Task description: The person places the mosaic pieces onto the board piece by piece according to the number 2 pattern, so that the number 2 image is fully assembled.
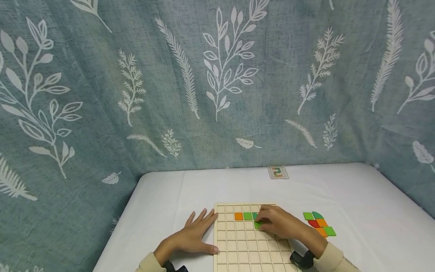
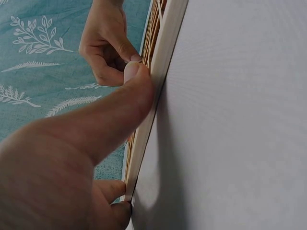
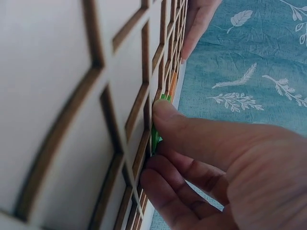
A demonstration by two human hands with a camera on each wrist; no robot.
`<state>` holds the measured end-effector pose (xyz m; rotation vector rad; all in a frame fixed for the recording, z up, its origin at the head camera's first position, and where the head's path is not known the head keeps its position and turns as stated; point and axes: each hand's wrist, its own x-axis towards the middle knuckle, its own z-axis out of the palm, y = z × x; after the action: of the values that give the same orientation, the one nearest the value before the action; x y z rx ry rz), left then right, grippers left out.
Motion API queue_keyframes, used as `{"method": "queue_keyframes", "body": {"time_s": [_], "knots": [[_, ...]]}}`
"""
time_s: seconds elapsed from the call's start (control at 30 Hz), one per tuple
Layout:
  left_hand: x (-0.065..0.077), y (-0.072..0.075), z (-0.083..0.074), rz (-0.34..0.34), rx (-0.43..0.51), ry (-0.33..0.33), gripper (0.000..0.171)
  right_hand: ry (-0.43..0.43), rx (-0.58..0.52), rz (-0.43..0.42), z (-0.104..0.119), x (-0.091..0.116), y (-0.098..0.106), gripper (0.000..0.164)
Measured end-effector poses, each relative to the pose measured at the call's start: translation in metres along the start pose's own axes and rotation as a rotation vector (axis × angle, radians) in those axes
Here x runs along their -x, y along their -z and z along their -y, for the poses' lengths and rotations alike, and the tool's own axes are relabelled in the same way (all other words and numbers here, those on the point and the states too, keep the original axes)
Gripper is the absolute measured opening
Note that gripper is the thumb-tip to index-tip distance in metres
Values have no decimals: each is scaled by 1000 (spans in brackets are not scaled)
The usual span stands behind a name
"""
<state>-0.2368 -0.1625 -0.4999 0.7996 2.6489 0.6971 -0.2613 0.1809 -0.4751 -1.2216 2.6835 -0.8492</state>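
A wooden grid board (image 1: 231, 257) lies on the table. My left hand (image 1: 194, 237) rests at its left edge with fingers spread; the thumb touches the frame in the left wrist view. Over the board's upper part, my right hand (image 1: 278, 222) pinches a green tile (image 3: 154, 136) at a cell in the second row. In the row above sit an orange tile (image 1: 239, 216), a light green tile (image 1: 247, 216) and a darker green tile (image 1: 255, 215), which the right hand partly covers.
Right of the board lies a cluster of loose tiles, among them a red piece (image 1: 313, 223) and a green square (image 1: 329, 231). A small pattern card (image 1: 278, 172) lies at the table's far edge. Behind it hangs a leaf-patterned curtain (image 1: 190, 132).
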Motion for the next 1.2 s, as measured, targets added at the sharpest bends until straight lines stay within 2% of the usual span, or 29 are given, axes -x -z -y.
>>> {"method": "queue_keyframes", "body": {"time_s": [0.47, 0.8, 0.97, 1.1, 1.2], "knots": [[-1, -4, -3, -2, -16, -7, 111, -15, -32, 0, 0, 5, 3, 20], [3, -1, -1, -12, -2, 2, 111, 18, -17, -7, 2, 4, 5, 22], [1, -3, 0, -15, 5, -16, 110, 77, -21, -67, 1, 13, 13, 19], [1, -3, -3, -13, 3, -3, 110, 102, 22, -100, -2, 24, 23, 19], [1, -1, -4, -9, -4, 0, 109, 64, 45, -98, -7, 33, 35, 20]]}}
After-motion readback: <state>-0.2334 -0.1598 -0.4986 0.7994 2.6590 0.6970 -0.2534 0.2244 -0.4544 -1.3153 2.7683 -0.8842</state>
